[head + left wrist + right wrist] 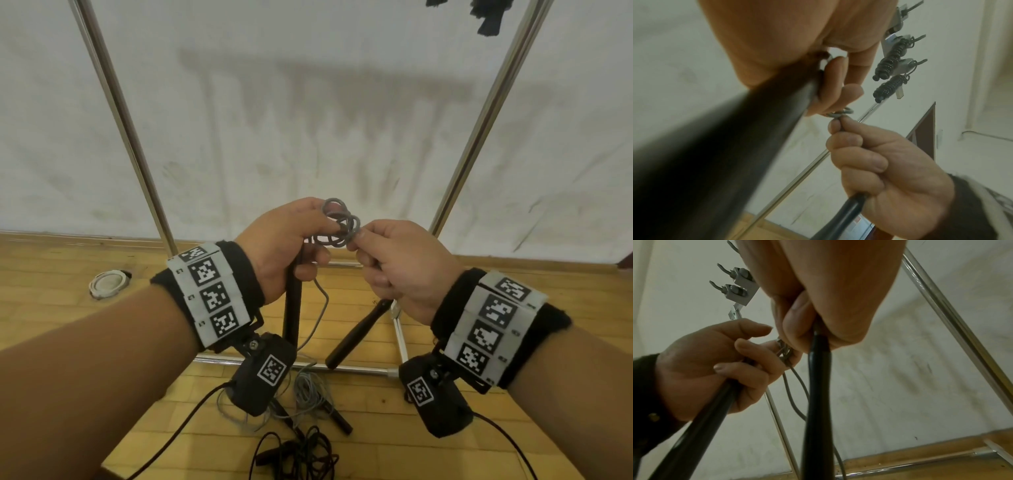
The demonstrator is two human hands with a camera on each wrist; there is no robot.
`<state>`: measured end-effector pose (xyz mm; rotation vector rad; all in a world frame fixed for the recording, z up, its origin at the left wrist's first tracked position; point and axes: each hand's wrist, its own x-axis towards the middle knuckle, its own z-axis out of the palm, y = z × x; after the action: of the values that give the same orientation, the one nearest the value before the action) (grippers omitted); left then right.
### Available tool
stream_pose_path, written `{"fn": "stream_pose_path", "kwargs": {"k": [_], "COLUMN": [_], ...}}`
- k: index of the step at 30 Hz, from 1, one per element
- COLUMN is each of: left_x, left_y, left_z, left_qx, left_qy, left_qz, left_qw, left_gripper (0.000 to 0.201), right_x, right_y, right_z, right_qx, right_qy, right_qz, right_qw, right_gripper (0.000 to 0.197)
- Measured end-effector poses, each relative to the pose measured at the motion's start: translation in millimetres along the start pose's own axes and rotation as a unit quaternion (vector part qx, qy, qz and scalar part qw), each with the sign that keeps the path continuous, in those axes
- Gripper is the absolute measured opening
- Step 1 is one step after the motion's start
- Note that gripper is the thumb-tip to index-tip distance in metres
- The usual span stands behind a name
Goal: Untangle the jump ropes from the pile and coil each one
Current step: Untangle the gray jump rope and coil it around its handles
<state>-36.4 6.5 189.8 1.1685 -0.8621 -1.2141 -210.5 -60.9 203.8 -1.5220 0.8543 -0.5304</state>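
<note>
Grey cord, wound in small loops, sits between my two hands at chest height. My left hand curls round one black handle while its fingertips steady the loops; my right hand grips the second black handle and pinches the cord end. On the wooden floor below lie two more tangled ropes, one grey, one black.
</note>
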Motion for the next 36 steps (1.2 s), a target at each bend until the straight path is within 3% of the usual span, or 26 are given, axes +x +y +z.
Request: {"fn": "stream_pose_path", "kwargs": {"k": [3, 6, 11, 16, 20, 26, 31, 36], "left_x": [0, 3, 6, 3, 1, 4, 4, 0], "left_y": [-2, 1, 17, 15, 8, 1, 1, -3], "left_z": [0, -1, -7, -4, -1, -3, -14, -7], "left_qx": [0.067, 0.032, -0.097, -0.110, -0.079, 0.084, 0.177, 0.175], "left_qy": [0.011, 0.059, 0.124, 0.093, 0.075, 0.007, 0.050, 0.022], "left_qz": [0.027, 0.042, 0.061, 0.044, 0.048, 0.056, 0.041, 0.009], "left_qw": [0.997, 0.997, 0.986, 0.989, 0.993, 0.995, 0.982, 0.984], "left_gripper": [0.021, 0.018, 0.013, 0.010, 0.013, 0.018, 0.017, 0.009], "right_x": [1, 1, 0, 1, 2, 2, 3, 6], "right_y": [-1, -1, 8, 9, 4, 1, -2, -1], "right_z": [2, 4, -12, -15, -7, -3, -6, 0], "right_qx": [0.017, 0.040, -0.144, -0.089, -0.111, -0.220, -0.151, -0.165], "right_qy": [-0.009, -0.029, -0.032, -0.027, -0.037, -0.041, 0.000, 0.011], "right_qz": [0.004, -0.002, -0.054, -0.051, -0.053, -0.075, -0.047, -0.060], "right_qw": [1.000, 0.999, 0.988, 0.994, 0.992, 0.972, 0.987, 0.984], "right_gripper": [0.026, 0.021, 0.030, 0.031, 0.033, 0.029, 0.031, 0.032]}}
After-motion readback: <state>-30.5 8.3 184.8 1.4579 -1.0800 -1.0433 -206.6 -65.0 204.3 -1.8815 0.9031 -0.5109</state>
